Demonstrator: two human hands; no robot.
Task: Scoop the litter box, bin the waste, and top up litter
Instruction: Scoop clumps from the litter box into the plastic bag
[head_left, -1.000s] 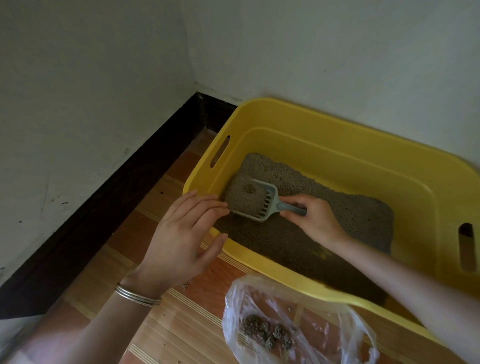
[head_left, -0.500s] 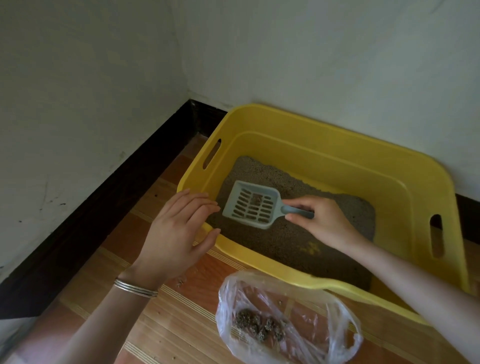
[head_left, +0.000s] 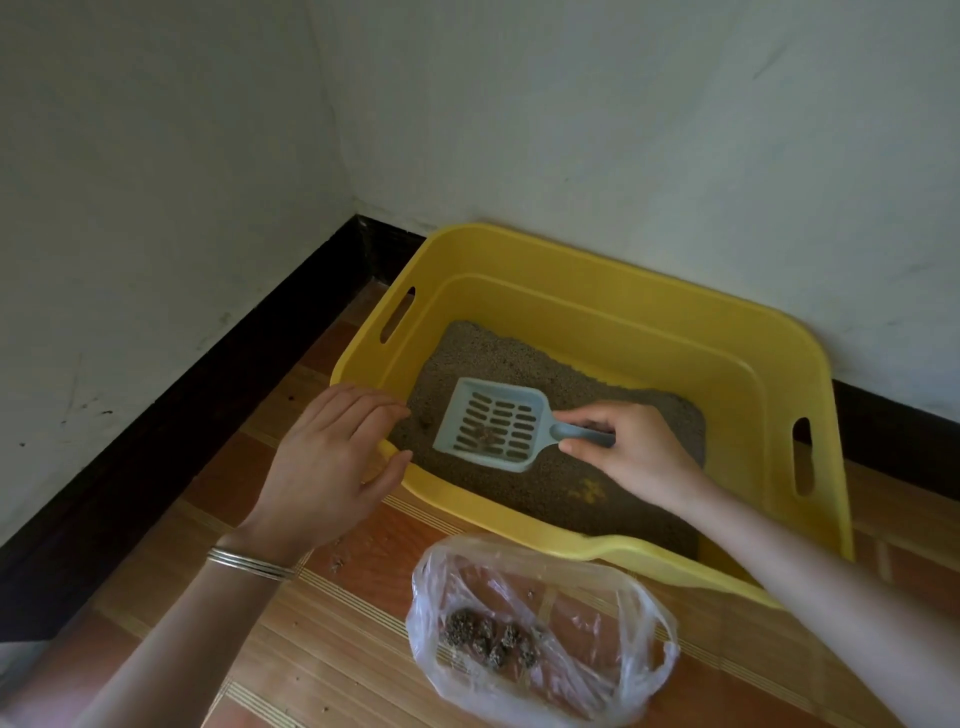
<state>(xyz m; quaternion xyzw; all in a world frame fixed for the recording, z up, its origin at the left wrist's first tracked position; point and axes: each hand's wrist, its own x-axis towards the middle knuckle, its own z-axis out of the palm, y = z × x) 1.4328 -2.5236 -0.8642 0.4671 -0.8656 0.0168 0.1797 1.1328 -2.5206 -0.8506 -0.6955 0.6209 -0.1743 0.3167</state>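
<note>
Gripping the scoop (head_left: 493, 431) by its handle, right hand (head_left: 636, 454) carries a small clump (head_left: 485, 439); left hand (head_left: 332, 467) rests loose-fingered on the near-left corner of the litter box (head_left: 623, 325). Keep level across to the bag (head_left: 540, 631).

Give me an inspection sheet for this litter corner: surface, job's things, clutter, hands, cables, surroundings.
Surface: wood-pattern floor.
Job's things: yellow litter box holding grey litter; slotted scoop over it with a small clump; clear bag on the floor holding waste clumps.
Clutter: a few loose crumbs on the floor.
Hands: left hand open at the box's near-left rim; right hand pinches the scoop's handle.
Cables: nothing seen.
Surroundings: white walls, dark skirting, room corner.
</note>
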